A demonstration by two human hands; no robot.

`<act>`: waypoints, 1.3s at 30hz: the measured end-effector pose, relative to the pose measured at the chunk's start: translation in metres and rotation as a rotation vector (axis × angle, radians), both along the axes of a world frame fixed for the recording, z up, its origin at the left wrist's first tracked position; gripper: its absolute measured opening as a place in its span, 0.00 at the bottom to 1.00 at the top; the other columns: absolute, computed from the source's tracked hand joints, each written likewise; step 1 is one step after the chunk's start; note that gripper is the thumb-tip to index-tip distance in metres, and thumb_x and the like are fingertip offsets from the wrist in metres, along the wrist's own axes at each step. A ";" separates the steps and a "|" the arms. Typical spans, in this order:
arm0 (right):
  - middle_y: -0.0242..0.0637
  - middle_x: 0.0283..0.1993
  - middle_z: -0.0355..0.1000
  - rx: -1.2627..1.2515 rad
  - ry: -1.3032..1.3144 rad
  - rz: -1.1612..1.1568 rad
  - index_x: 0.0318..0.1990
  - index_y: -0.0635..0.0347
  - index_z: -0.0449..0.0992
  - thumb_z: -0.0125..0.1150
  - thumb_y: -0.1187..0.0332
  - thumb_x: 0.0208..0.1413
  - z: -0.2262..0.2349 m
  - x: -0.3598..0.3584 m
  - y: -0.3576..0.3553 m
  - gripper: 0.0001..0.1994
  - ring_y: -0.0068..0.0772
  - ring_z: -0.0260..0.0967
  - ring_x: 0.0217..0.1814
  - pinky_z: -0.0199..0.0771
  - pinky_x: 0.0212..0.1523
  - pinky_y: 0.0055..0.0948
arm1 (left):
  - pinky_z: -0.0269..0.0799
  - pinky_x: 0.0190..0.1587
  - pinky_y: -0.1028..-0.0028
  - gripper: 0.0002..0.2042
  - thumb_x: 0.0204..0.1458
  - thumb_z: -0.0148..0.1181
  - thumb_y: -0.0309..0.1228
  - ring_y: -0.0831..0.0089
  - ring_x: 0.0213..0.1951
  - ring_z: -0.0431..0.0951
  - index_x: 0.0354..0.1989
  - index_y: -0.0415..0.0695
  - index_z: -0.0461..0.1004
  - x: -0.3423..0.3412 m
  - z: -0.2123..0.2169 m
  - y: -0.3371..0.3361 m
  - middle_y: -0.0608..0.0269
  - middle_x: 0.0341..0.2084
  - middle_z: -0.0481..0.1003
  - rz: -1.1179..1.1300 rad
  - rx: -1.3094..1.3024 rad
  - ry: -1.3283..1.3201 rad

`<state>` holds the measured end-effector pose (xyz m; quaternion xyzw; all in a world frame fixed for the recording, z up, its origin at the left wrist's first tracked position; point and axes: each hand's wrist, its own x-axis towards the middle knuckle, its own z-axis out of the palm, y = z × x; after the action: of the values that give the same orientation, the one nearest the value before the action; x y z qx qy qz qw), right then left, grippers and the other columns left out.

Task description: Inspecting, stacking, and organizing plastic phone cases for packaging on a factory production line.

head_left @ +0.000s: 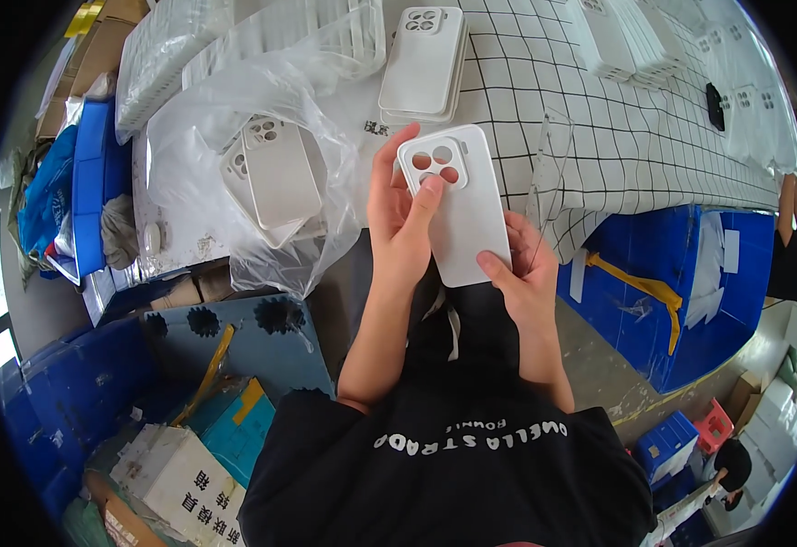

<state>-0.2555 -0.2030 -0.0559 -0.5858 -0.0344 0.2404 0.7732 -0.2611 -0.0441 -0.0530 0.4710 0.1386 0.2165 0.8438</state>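
Observation:
A white phone case (471,210) with several round camera holes is held up in front of me, tilted, at the table's near edge. My left hand (402,219) grips its upper left side, the thumb lying by the camera holes. My right hand (528,273) pinches the lower right edge between thumb and fingers. Just beyond, a small stack of white phone cases (421,64) lies on the table. To the left, more white phone cases (282,178) rest in the mouth of a clear plastic bag (202,137).
A grid-patterned cloth (635,137) covers the table's right part, with stacked white cases (612,41) at the back. A clear thin sheet (551,173) stands near its edge. Blue bins (672,273) flank me on the right; a carton (179,474) sits lower left. Other people are at far right.

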 end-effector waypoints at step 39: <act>0.36 0.44 0.65 -0.484 -0.835 -0.157 0.47 0.59 0.80 0.70 0.82 0.41 -0.005 0.015 -0.022 0.21 0.21 0.61 0.25 0.62 0.24 0.19 | 0.70 0.27 0.85 0.17 0.63 0.50 0.27 0.87 0.29 0.71 0.58 0.35 0.67 -0.005 0.008 -0.009 0.61 0.40 0.77 0.128 0.310 0.178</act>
<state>-0.2402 -0.2250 -0.0609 -0.7958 -0.2405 -0.0730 0.5509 -0.2660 -0.0532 -0.0452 0.6030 0.2073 0.2459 0.7300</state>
